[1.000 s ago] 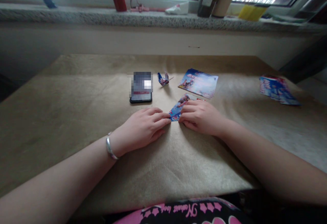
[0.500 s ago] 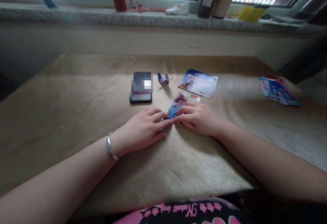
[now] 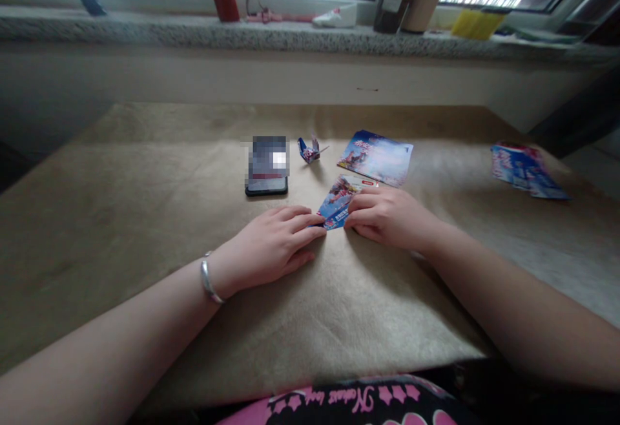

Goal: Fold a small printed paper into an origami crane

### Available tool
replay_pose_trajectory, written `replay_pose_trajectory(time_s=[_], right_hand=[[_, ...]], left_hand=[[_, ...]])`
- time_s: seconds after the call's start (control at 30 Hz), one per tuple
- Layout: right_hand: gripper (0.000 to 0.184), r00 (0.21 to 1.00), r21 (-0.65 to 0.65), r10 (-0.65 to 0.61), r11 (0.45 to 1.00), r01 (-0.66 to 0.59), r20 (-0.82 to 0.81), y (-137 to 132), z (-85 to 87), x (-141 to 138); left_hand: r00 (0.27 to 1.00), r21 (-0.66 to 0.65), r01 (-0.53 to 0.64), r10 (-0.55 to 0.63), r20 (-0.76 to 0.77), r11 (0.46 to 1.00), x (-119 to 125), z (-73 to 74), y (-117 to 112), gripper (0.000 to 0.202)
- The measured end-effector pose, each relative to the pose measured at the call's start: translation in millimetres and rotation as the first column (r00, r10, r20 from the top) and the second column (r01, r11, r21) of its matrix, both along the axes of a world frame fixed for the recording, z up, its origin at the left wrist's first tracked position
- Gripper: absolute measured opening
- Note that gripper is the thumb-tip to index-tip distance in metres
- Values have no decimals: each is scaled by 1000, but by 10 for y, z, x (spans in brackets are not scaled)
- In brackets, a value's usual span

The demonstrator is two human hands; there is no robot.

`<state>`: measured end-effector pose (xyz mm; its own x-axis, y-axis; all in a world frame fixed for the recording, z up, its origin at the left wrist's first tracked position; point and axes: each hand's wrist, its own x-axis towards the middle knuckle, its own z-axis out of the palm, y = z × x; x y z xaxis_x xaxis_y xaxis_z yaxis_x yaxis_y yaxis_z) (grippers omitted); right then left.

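Observation:
A folded sheet of blue printed paper [image 3: 339, 199] lies flat on the tan cloth-covered table [image 3: 145, 205]. My left hand [image 3: 271, 244], with a silver bracelet on its wrist, presses its fingertips on the paper's near corner. My right hand [image 3: 387, 217] rests on the paper's right side, fingers curled down and pressing it flat. Both hands have their fingers close together against the sheet. A small folded paper crane [image 3: 310, 150] stands just beyond.
A dark phone [image 3: 267, 166] lies left of the crane. A flat blue printed sheet [image 3: 376, 157] lies behind my right hand, and more sheets [image 3: 526, 170] sit at the far right. A stone windowsill [image 3: 290, 34] carries a red cup, bottles and yellow items.
My right hand has slid a little to the right along the folded paper, uncovering more of its near corner. My left hand has stayed almost still.

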<state>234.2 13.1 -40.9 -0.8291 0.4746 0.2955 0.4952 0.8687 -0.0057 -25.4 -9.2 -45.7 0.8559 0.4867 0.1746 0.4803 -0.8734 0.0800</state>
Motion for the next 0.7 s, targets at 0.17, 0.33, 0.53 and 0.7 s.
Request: replay_pose_trajectory(time_s=[0.17,0.33,0.53,0.7], right_hand=[[23,1000,-23,2,1000,-2,20,13,14,47],[22,999,-27,-27,999,26,-18,11,-45,63],[21,994,-16,-27,1000,25,-106,-4,-127,-50],[22,992,0,-21,1000,22,-122,-23,-127,-119]], left_hand=[[1000,-5,4,-4,-2,1000,-1,10,1,36],[1000,13,7,-7,-5,1000,-5,26,8,35],[998,127,-58,53,44,990,14,74,-4,22],[997,49,-42,38,64,998,24,48,6,22]])
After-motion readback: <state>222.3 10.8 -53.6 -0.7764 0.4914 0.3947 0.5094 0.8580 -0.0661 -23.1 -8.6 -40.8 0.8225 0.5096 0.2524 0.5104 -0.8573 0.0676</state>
